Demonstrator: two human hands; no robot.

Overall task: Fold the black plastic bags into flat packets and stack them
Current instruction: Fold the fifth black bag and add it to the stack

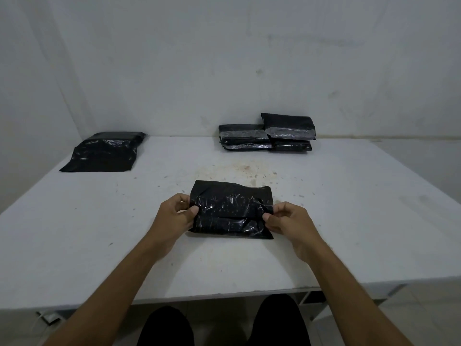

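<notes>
A black plastic bag (230, 208), partly folded into a thick rectangle, lies at the middle of the white table (349, 221). My left hand (174, 217) pinches its left edge between thumb and fingers. My right hand (289, 223) pinches its right edge the same way. A fold line runs across the bag between the two hands. Two stacks of folded black packets (267, 132) stand side by side at the back of the table, against the wall. A pile of flat unfolded black bags (102, 153) lies at the back left.
The white wall (224, 58) rises right behind the table's far edge. The table's near edge runs just above my knees (224, 323). Small stains mark the surface behind the bag.
</notes>
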